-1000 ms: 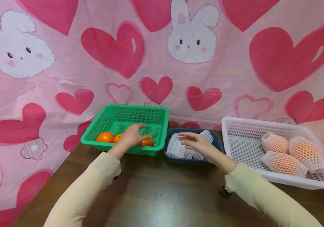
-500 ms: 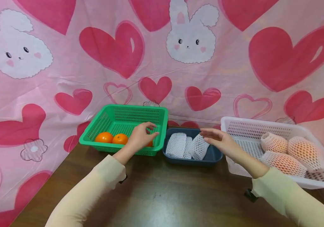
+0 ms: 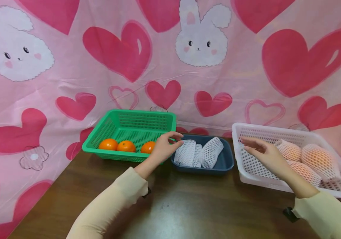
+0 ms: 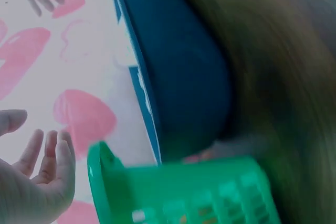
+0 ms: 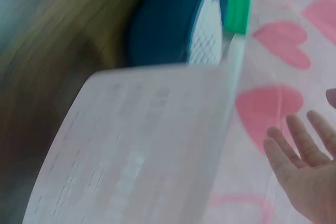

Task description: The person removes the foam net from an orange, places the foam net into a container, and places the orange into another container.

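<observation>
Over the right end of the green basket (image 3: 142,122), by the near-left edge of the blue tray (image 3: 226,155), we note the left hand (image 3: 164,146): thumb and fingers apart, grip fairly wide, holding nothing. The right hand (image 3: 267,156) hangs above the left part of the white basket (image 3: 263,182), also wide and bare. Three oranges (image 3: 126,146) lie along the green basket's near side; white net sleeves (image 3: 185,153) lie in the tray; three net-wrapped fruits (image 3: 319,159) sit towards the white basket's right. For a clean reach, we would judge it best to keep both hands above the rims and come down from over the item. Smooth oranges probably want a full, rounded hold; the mesh, likely soft, a light pinch at its mouth. Below, a dark brown tabletop (image 3: 170,209) with a dull shine; behind, a creased pink cloth (image 3: 161,56) printed with hearts and rabbits.
</observation>
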Available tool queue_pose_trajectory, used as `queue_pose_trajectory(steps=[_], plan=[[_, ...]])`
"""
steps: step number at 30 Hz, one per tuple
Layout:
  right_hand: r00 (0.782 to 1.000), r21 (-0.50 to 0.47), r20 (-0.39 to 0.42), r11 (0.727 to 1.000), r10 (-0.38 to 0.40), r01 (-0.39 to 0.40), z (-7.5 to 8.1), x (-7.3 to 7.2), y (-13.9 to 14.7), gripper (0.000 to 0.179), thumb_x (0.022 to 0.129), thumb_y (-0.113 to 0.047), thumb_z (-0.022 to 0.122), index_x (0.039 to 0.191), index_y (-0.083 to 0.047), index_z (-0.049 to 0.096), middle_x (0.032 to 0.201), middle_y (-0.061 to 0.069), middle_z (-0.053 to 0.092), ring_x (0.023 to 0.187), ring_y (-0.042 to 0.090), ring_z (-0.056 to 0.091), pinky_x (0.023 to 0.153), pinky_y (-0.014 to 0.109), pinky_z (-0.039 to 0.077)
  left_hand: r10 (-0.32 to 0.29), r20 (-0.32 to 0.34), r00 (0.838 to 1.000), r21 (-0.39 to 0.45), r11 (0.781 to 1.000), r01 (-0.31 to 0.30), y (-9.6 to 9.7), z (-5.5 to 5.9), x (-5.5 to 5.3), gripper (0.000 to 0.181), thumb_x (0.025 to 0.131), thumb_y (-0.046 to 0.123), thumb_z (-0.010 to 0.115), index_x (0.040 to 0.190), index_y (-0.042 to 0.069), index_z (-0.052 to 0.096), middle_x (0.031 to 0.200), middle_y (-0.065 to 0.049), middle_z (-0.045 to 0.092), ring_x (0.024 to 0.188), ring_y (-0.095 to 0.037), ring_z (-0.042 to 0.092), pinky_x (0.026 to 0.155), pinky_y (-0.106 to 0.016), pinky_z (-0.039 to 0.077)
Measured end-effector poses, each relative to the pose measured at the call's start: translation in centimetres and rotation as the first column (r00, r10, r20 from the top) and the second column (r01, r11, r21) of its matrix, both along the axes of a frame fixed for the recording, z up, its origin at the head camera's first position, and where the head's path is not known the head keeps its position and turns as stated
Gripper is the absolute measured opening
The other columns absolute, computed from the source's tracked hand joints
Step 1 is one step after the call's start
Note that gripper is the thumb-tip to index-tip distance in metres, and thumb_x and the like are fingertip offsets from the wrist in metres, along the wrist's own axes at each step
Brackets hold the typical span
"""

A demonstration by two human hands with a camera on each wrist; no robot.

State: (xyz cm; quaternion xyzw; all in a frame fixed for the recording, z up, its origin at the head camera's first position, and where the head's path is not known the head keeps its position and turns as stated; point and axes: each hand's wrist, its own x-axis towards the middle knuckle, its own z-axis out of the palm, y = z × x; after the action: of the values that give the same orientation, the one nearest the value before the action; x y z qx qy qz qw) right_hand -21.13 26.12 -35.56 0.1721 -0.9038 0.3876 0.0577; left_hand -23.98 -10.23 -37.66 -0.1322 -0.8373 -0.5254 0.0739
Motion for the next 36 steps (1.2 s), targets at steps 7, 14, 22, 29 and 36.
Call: queue_pose_trajectory(steps=[7,14,22,29,36], plan=[[0.998,0.019,-0.059,1.000,-0.005,0.006,-1.4,0.4,3.9,0.044,0.102,-0.019,0.065,0.139,0.004,0.059,0.132,0.029,0.062,0.104,-0.021,0.048,0.083,0.002,0.041,-0.040,0.066,0.997,0.013,0.999,0.039,3.2,-0.5,0.4,0.025,0.096,0.018,0.073,0.119,0.007,0.073,0.107,-0.009,0.072,0.087,-0.023,0.064,0.075,-0.031,0.057],[0.996,0.093,-0.072,0.994,-0.055,0.062,-1.9,0.6,7.7,0.043,0.100,-0.018,0.068,0.137,0.002,0.061,0.132,0.023,0.062,0.106,-0.009,0.055,0.078,0.003,0.040,-0.149,0.186,0.971,0.108,0.985,0.131,6.6,-1.1,0.8,0.030,0.096,0.020,0.073,0.124,0.009,0.071,0.107,-0.004,0.071,0.093,-0.020,0.065,0.079,-0.036,0.059],[0.992,0.228,-0.050,0.966,-0.115,0.124,-2.5,0.8,10.7,0.051,0.098,-0.025,0.070,0.139,0.003,0.058,0.137,0.036,0.053,0.117,0.057,0.051,0.087,0.070,0.047,-0.307,0.327,0.894,0.294,0.932,0.213,10.0,-1.8,0.8,0.033,0.097,0.018,0.071,0.127,0.006,0.068,0.104,-0.005,0.070,0.100,-0.028,0.070,0.086,-0.044,0.059],[0.989,0.348,-0.095,0.926,-0.117,0.143,-3.2,0.4,13.2,0.052,0.091,-0.023,0.078,0.129,0.010,0.062,0.122,0.042,0.058,0.105,0.061,0.056,0.080,0.075,0.046,-0.364,0.435,0.824,0.433,0.887,0.163,12.6,-2.4,1.0,0.032,0.098,0.014,0.070,0.128,0.006,0.065,0.109,-0.010,0.073,0.103,-0.034,0.071,0.083,-0.040,0.060],[0.985,0.456,-0.057,0.874,-0.161,0.169,-3.6,0.2,15.2,0.062,0.089,-0.028,0.080,0.128,0.014,0.058,0.119,0.045,0.056,0.105,0.062,0.053,0.081,0.075,0.044,-0.406,0.488,0.773,0.531,0.841,0.106,15.0,-2.8,1.3,0.046,0.099,0.012,0.068,0.142,0.004,0.055,0.106,-0.005,0.072,0.098,-0.028,0.072,0.083,-0.039,0.060]])
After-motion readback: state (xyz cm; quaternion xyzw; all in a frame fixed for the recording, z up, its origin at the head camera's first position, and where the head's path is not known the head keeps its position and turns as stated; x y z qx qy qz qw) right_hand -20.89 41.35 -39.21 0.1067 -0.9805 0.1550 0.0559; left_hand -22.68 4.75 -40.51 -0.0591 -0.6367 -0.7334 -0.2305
